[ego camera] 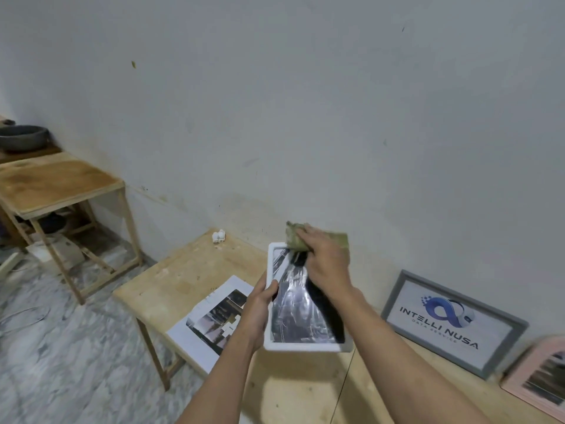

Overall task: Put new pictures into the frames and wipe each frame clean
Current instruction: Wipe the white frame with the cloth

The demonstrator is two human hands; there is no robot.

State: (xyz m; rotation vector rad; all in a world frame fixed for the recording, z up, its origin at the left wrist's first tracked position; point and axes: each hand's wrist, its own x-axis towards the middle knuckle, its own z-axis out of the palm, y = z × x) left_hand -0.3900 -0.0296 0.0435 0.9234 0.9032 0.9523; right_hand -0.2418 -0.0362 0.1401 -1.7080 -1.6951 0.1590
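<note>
Two bare hands work above the pale wooden tabletop [189, 280]. The left hand [256, 313] has its fingers wrapped round the left edge of a white-rimmed picture frame [301, 345], held clear of the wood. The right hand [327, 261] clenches a crumpled olive-green cloth [295, 238] against the frame's top edge. A printed paper sheet [211, 319] lies at the tabletop's left edge; a grey frame with a logo print [452, 319] leans against the wall at the back edge.

The grey frame [454, 323] against the wall reads "INTELLI NUSA" — smaller "DATA SERVICE" beneath, under a blue logo.
</note>
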